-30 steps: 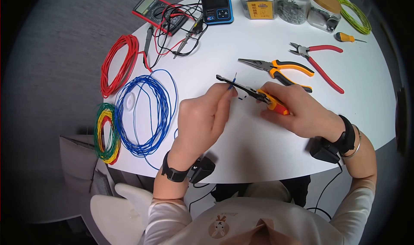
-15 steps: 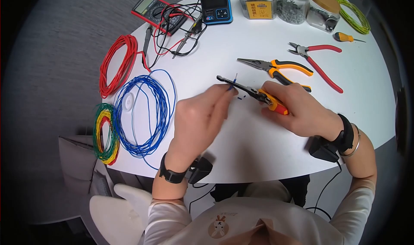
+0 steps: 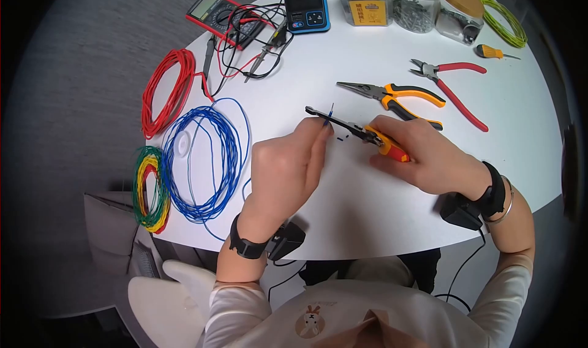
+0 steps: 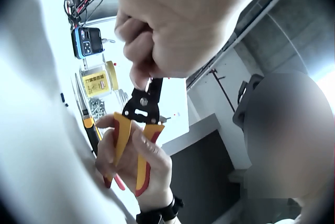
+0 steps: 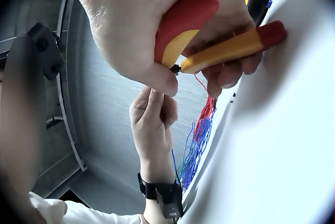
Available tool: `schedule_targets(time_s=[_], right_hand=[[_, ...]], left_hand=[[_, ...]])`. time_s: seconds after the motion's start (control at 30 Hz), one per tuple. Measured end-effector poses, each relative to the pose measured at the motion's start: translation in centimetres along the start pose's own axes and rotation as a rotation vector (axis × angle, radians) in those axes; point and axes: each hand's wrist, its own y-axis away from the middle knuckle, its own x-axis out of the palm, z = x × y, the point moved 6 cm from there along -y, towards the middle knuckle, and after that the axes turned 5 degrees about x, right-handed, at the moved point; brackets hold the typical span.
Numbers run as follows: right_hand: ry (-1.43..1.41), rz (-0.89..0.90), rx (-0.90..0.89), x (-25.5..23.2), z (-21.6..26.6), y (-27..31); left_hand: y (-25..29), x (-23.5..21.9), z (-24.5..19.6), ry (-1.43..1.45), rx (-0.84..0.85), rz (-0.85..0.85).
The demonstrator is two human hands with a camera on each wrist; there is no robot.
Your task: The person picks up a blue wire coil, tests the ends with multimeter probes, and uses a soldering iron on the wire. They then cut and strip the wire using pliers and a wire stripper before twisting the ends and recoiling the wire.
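Left hand sits slightly nearer the yellow-handled tool than half a second ago; the tool has barely moved. I see left fingers pinching the blue wire, its tip poking past the tool's nose. Right hand: fingers wrapped around the handles. Small scraps below. My read: small adjustment, wire's end still being worked.

Soft shadows cross the bright tabletop; picture corners are dark.
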Motion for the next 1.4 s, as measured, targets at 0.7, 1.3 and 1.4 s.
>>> schedule_targets(time_s=[0.7,1.3,1.4], right_hand=[[-0.063,-0.086,0.000,0.1,-0.6,-0.4],[-0.349,-0.041,0.006,1.1,0.4,0.4],[-0.308,-0.175,-0.005,0.6,0.5,0.7]], left_hand=[[0.1,-0.5,-0.2,-0.004,0.014,-0.015],[0.4,-2.1,-1.6,0.035,0.104,-0.153],[0.5,-1.9,-1.6,-0.053,0.119,-0.126]])
